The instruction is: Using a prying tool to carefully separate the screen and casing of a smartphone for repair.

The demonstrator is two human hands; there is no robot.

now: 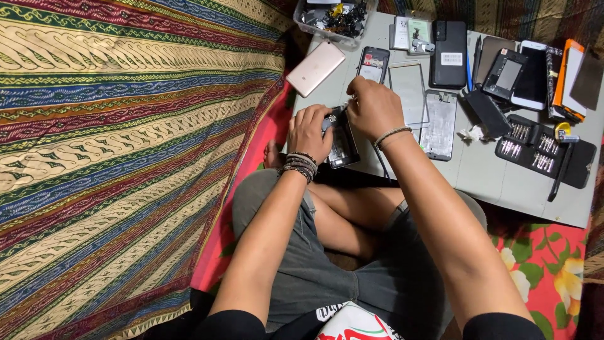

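Observation:
An opened black phone with its back off lies at the near edge of a low grey table. My left hand grips its left side, beaded bracelets on the wrist. My right hand hovers over the phone's top end with fingers pinched together; what they pinch is too small to tell. A thin cord bracelet circles that wrist. I sit cross-legged in grey shorts just behind the table's edge.
On the table lie a rose-gold phone back, a clear glass panel, a silver phone frame, a black phone, more opened phones, a black screwdriver-bit case and a clear parts tub. Striped patterned cloth covers the left.

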